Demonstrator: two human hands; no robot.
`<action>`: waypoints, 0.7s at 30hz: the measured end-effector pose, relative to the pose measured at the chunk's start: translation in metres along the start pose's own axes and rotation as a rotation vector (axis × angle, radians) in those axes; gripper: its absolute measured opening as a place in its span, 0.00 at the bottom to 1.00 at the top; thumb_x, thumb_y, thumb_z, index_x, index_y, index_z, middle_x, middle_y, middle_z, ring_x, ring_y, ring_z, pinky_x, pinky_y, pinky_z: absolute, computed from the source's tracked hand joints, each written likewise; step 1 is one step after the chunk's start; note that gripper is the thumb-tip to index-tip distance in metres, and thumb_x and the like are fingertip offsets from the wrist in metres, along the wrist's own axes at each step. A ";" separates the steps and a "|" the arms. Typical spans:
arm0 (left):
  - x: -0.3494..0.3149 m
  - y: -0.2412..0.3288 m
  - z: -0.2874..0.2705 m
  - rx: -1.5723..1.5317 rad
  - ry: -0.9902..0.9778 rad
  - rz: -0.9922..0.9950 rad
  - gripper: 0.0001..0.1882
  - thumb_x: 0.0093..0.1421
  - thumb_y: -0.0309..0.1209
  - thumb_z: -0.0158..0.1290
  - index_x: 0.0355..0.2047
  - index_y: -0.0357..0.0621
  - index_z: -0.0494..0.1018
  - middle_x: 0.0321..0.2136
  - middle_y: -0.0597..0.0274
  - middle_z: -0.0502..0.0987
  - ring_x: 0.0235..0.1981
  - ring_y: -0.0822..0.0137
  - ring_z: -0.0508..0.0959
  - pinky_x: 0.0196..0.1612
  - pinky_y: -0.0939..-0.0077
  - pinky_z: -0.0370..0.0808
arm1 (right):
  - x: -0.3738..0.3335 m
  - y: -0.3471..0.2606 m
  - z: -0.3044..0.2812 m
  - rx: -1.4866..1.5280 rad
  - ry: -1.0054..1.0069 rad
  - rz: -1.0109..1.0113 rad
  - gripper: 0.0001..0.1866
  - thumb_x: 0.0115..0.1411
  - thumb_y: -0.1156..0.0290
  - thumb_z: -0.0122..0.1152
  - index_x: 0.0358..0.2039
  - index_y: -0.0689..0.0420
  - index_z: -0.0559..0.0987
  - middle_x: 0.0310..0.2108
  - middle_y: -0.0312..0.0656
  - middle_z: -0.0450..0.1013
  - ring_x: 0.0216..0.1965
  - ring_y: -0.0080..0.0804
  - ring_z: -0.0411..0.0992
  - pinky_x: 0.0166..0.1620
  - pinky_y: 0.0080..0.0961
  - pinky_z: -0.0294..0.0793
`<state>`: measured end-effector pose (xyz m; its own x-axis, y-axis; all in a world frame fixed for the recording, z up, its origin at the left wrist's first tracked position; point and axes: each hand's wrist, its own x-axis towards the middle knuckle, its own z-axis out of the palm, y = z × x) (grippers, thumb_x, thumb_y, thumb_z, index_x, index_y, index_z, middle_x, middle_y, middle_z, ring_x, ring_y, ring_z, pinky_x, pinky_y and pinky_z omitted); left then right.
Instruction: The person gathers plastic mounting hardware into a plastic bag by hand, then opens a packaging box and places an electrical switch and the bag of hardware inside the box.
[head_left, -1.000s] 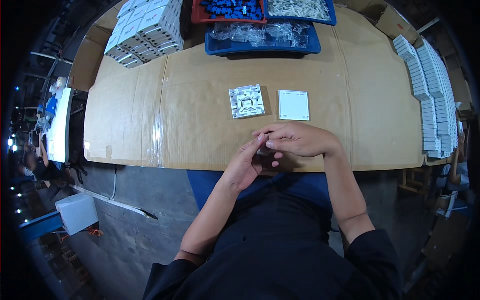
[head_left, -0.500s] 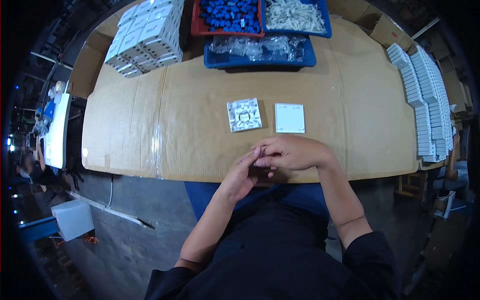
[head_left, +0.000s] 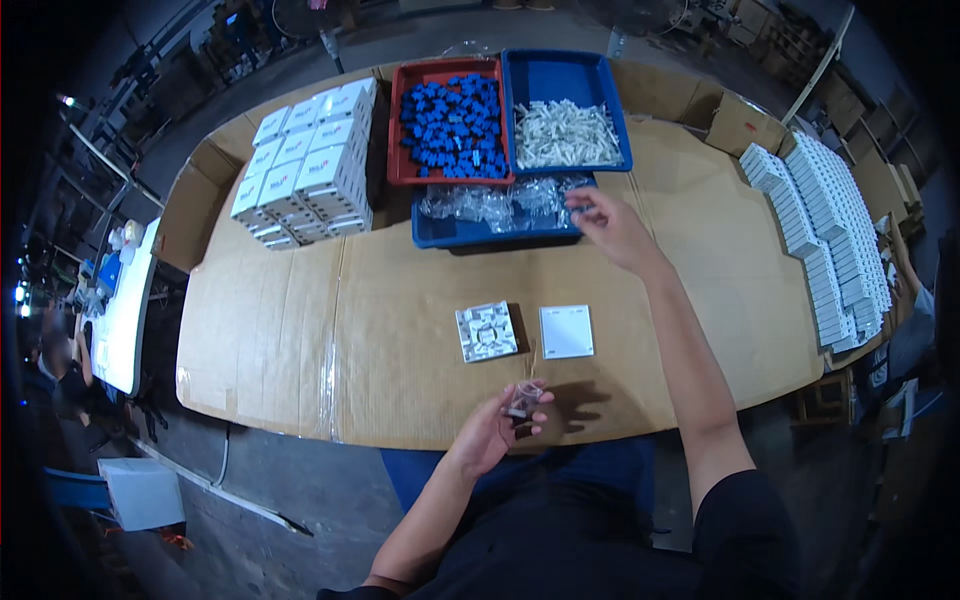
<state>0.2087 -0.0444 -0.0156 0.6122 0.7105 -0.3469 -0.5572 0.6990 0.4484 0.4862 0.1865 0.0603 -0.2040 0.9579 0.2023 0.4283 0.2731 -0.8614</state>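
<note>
Near the front edge of the cardboard surface, my left hand [head_left: 490, 430] holds a small clear plastic bag [head_left: 526, 398] between thumb and fingers. My right hand [head_left: 612, 232] is stretched forward over the right end of a blue tray of clear plastic bags [head_left: 470, 207]. Its fingers are slightly curled and apart, and nothing shows in them. Just beyond my left hand lie a square white moulded base [head_left: 486, 332], its inner side up, and a flat white square cover [head_left: 567, 331] to its right.
Behind the bag tray stand a red tray [head_left: 398, 165] of blue pieces [head_left: 452, 125] and a blue tray [head_left: 555, 75] of slim white pieces [head_left: 565, 135]. Stacked white boxes [head_left: 305, 170] are at the left. Rows of white square units [head_left: 830, 240] line the right side.
My hands, together before, have separated. The right one has moved forward to the trays; the left stays near the edge, with the clear bag now visible. The view has tilted up.
</note>
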 end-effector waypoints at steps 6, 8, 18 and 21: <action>0.001 -0.001 -0.001 0.008 -0.004 -0.002 0.29 0.79 0.47 0.39 0.67 0.36 0.66 0.56 0.55 0.79 0.46 0.66 0.81 0.52 0.67 0.79 | 0.108 0.034 -0.031 -0.317 0.361 -0.062 0.13 0.66 0.72 0.61 0.50 0.55 0.83 0.39 0.47 0.83 0.41 0.46 0.82 0.45 0.37 0.80; 0.002 0.002 0.004 0.027 0.006 -0.013 0.29 0.79 0.46 0.39 0.67 0.34 0.66 0.56 0.55 0.79 0.45 0.68 0.81 0.51 0.69 0.78 | 0.139 0.047 -0.038 -0.402 0.416 -0.040 0.12 0.66 0.72 0.60 0.49 0.54 0.83 0.40 0.48 0.83 0.42 0.50 0.82 0.45 0.40 0.80; 0.013 0.008 -0.001 0.032 -0.028 -0.115 0.31 0.78 0.49 0.42 0.67 0.33 0.66 0.57 0.57 0.79 0.46 0.68 0.80 0.54 0.70 0.76 | 0.212 0.077 -0.044 -0.920 0.417 -0.168 0.14 0.64 0.72 0.59 0.49 0.48 0.83 0.45 0.43 0.77 0.53 0.45 0.75 0.52 0.49 0.75; 0.009 0.004 -0.007 0.016 -0.013 -0.124 0.32 0.78 0.49 0.43 0.67 0.32 0.66 0.57 0.56 0.79 0.45 0.68 0.80 0.55 0.70 0.76 | 0.215 0.074 -0.043 -1.052 0.279 -0.135 0.14 0.63 0.73 0.59 0.49 0.49 0.84 0.47 0.43 0.76 0.54 0.44 0.75 0.53 0.51 0.74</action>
<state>0.2080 -0.0349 -0.0224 0.6828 0.6177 -0.3901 -0.4678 0.7798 0.4159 0.5115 0.4168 0.0600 -0.1561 0.8646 0.4776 0.9816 0.1895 -0.0222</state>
